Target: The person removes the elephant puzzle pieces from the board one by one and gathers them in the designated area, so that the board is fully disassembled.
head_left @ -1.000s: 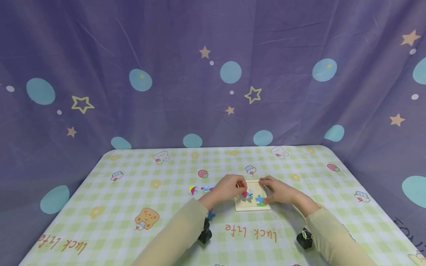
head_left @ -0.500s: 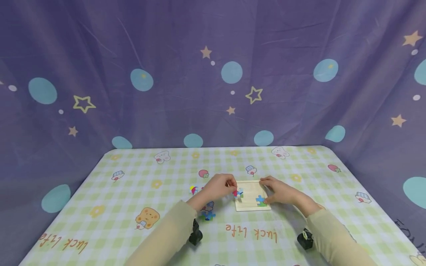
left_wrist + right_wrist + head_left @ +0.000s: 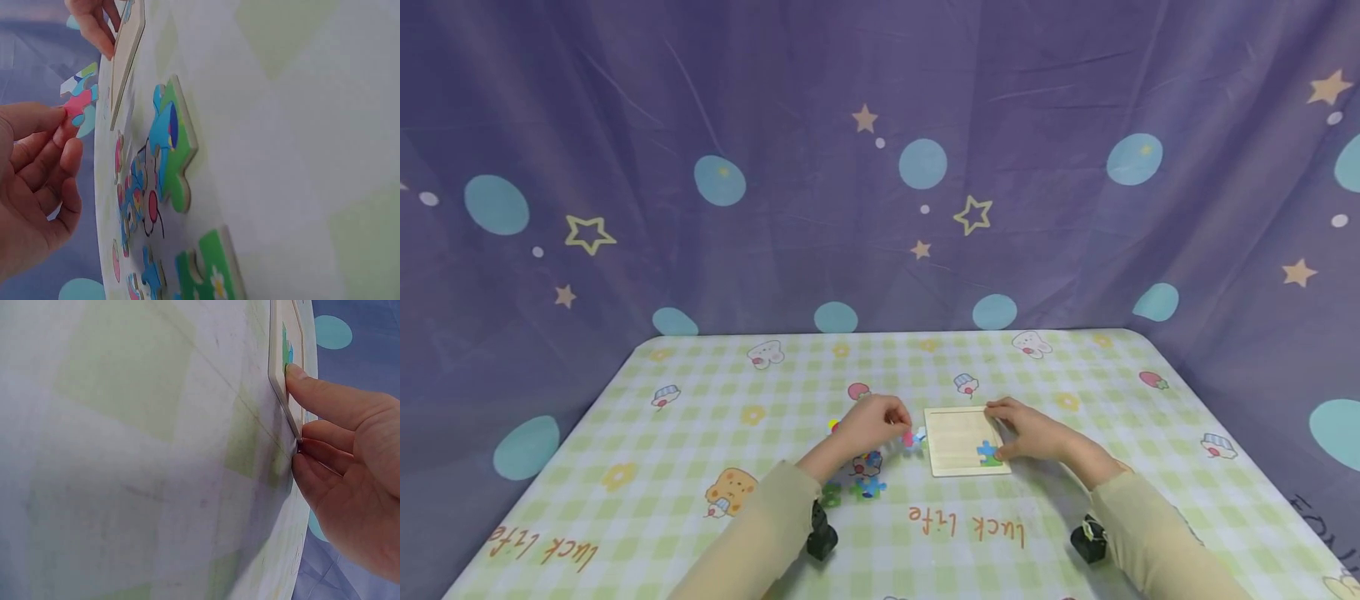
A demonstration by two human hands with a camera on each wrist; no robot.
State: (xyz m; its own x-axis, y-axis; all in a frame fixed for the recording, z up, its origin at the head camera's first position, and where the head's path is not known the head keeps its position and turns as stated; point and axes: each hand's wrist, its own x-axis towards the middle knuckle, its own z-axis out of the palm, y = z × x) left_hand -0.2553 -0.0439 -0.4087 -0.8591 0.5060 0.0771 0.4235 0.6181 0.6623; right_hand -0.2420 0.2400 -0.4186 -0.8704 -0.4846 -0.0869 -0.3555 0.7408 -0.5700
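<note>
My left hand [image 3: 871, 423] pinches a jigsaw piece [image 3: 79, 102] between thumb and fingertips. This piece is red, blue, white and green, raised above the cloth just left of a shallow wooden puzzle tray [image 3: 951, 429]. My right hand [image 3: 1036, 433] grips the tray's right side, the thumb over the edge near the lower corner and the other fingers along the side. A blue and green jigsaw piece [image 3: 987, 452] lies in that lower right corner, partly under the thumb. The rest of the tray's pale wooden floor shows bare.
Several loose jigsaw pieces lie left of the tray, among them a blue-green piece [image 3: 870, 487] and a green piece with white flowers [image 3: 215, 269]. Some are hidden behind the left forearm. The checked tablecloth [image 3: 970, 558] reaches a purple curtain [image 3: 880, 250] behind.
My left hand has moved left with the jigsaw piece, from over the tray to beside it. More loose pieces now show near the left wrist. The right hand stays at the tray.
</note>
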